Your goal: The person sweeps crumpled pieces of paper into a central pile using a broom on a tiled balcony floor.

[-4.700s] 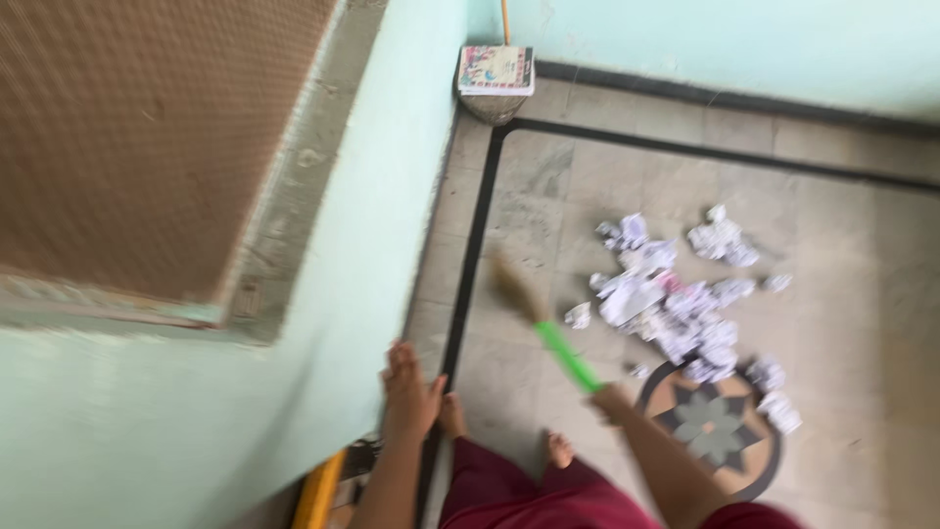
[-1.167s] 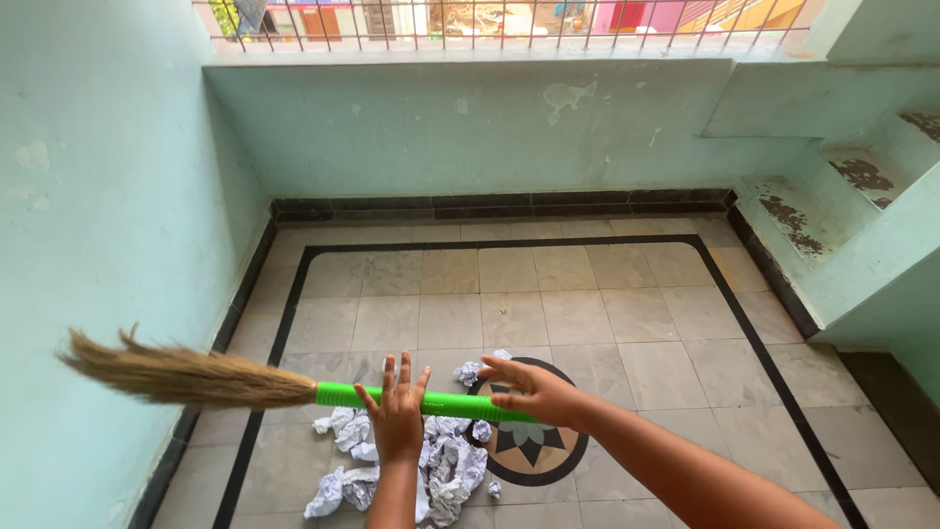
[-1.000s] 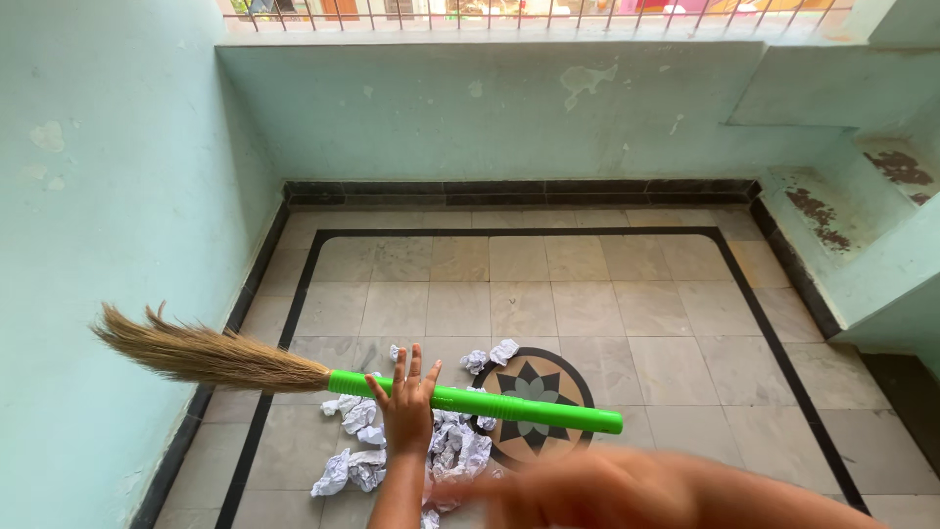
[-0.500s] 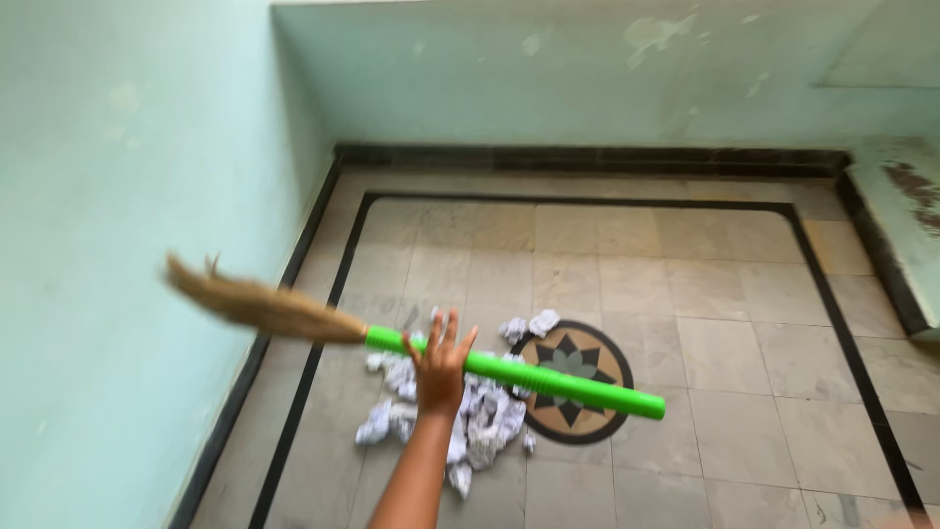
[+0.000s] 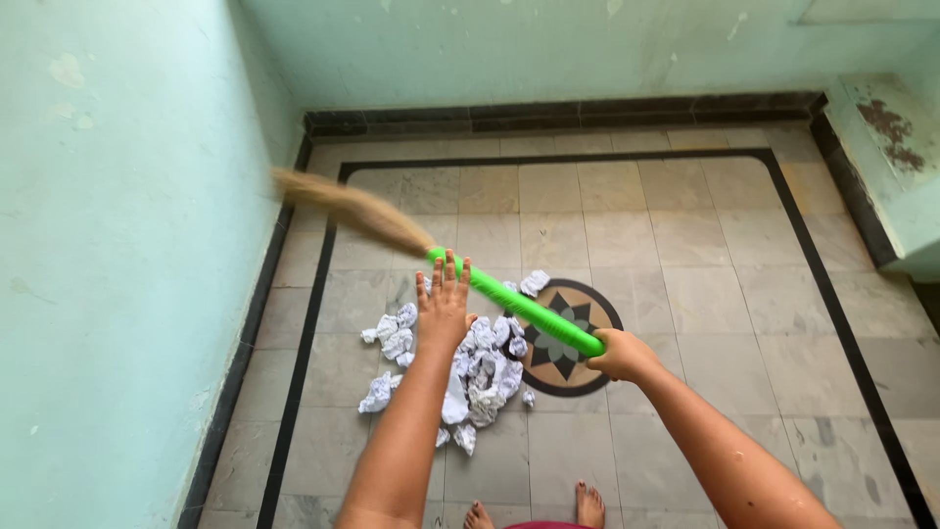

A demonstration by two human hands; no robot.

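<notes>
A broom with a bright green handle and straw-coloured bristles is held above the floor, bristles pointing up-left toward the wall. My right hand is closed around the handle's near end. My left hand rests flat against the handle close to the bristles, fingers spread and straight. Below the broom lies a heap of crumpled white paper on the tiled floor.
A round star-pattern tile inlay sits beside the paper. A pale green wall runs along the left, another at the back. A black border strip frames the floor. A stepped ledge is at right. My bare toes show at the bottom.
My right hand came back onto the end of the handle after swinging away. The broom tilted, bristles now higher toward the far left corner. The view dropped toward the floor.
</notes>
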